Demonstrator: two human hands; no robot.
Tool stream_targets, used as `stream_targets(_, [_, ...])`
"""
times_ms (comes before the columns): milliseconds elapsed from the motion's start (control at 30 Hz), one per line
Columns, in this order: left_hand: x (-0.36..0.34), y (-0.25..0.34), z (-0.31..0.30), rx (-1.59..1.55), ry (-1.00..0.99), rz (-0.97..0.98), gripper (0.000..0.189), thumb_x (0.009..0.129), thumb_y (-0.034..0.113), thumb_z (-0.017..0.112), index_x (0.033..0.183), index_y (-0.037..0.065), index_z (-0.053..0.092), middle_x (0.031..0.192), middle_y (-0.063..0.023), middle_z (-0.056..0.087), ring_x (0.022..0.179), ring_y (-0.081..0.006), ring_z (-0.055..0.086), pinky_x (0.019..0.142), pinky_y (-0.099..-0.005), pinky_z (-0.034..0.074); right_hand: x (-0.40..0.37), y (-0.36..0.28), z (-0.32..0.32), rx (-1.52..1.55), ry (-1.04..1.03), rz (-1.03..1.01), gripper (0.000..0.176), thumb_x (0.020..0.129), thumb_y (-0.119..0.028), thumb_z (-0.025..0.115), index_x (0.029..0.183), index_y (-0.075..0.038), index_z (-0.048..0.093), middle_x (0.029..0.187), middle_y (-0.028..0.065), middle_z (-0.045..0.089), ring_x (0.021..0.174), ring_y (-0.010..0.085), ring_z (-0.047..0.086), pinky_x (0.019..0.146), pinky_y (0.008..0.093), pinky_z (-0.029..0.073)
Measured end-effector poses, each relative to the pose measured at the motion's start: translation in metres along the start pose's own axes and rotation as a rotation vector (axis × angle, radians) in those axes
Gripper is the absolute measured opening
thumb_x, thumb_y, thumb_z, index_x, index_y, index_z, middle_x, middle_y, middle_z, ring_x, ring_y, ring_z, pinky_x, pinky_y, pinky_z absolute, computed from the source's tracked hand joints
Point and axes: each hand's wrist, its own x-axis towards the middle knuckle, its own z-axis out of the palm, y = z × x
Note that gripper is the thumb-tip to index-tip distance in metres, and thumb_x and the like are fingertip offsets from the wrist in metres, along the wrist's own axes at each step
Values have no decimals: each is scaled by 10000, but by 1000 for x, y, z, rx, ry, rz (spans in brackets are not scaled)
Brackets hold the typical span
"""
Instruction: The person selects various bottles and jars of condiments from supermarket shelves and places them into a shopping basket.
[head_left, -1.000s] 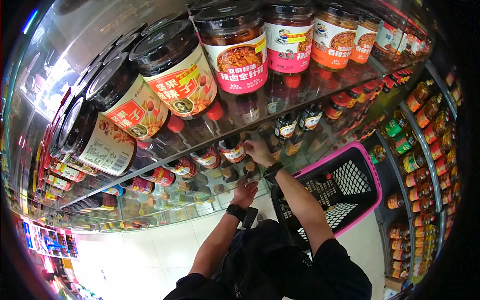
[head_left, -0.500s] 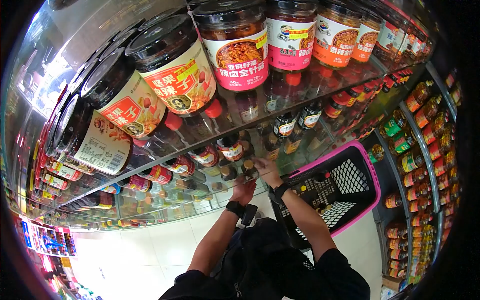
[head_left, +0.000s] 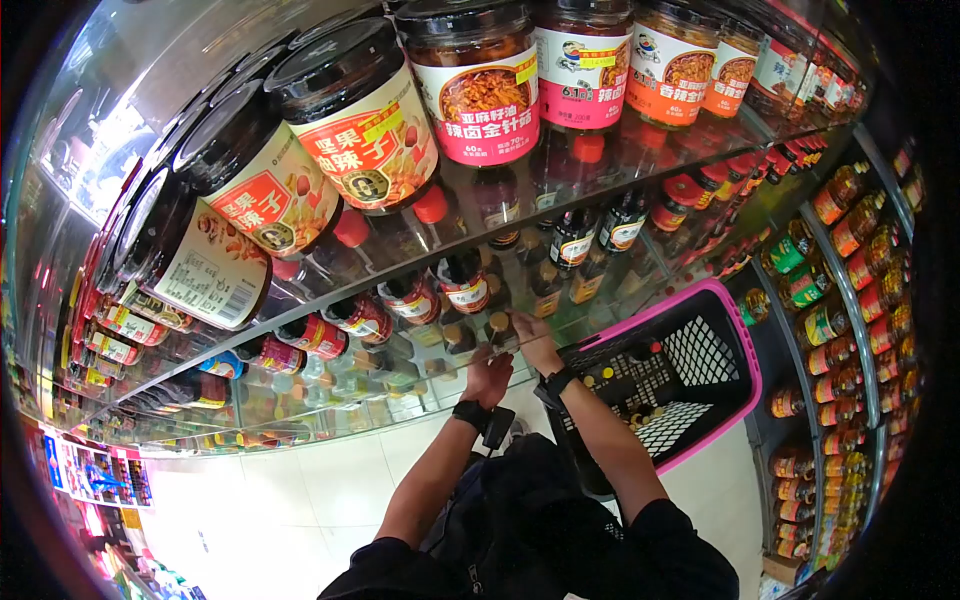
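Both hands reach in over a lower glass shelf, around a small bottle (head_left: 502, 338) with a brownish-gold cap. My left hand (head_left: 488, 379) is at the bottle's near side, palm turned up, its fingers closed against the lower part. From the right, my right hand (head_left: 537, 346) closes its fingertips on the bottle near its cap. Glass and reflections partly blur the fingers. Just left of it stands a similar capped bottle (head_left: 459, 337). Behind these are dark jars with red and white labels (head_left: 465, 292).
A black basket with a pink rim (head_left: 752, 372) stands to my right, some bottles inside. Above the hands runs a glass shelf edge (head_left: 400, 275) carrying large jars (head_left: 360, 130). Racks of oil bottles (head_left: 840, 360) line the right side. Pale floor tiles (head_left: 330, 490) lie below.
The view has shifted slightly, so the upper jars sit a little higher and further right. Both hands stay at the same bottle with barely any movement.
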Motion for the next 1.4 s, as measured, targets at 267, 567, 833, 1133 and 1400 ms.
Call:
stream_targets(267, [-55,-2,-8,-4,194,-56,494,832,327,342,1241,53,307,1222,-136,399,1062,-257,422,922,-359,296,-35,-13,-11,-149,203,50,235,847,-187,487,963,6,556,870,71,600,818,114,539,717,234,410])
stream_targets(567, [-122,-64,-160,47,-47,290,151,795,191,333,847,85,427,885,-68,464,802,-224,441,661,-329,355,-161,-18,-8,431,340,92,142,833,-128,475,844,-3,543,739,45,578,637,101,533,567,211,419])
stream_targets(833, [-232,-151,-170,-499,531,-2,175,756,152,348,761,79,507,796,-59,560,752,-223,527,746,-409,404,-329,8,-15,323,221,243,164,820,-78,444,711,-6,543,625,30,555,530,84,504,506,203,402])
stream_targets(1133, [-257,-214,-142,-545,564,-115,190,735,124,330,684,82,508,679,-53,559,635,-190,535,664,-363,421,-397,22,-71,194,68,413,144,821,-113,493,775,4,560,677,46,576,607,97,543,553,210,432])
stream_targets(1400, [-218,-242,-91,-416,492,-117,131,706,100,365,681,97,494,722,-27,550,673,-177,524,674,-305,413,-391,27,-108,313,-79,369,133,825,-124,512,839,2,553,731,40,577,652,94,539,576,203,419])
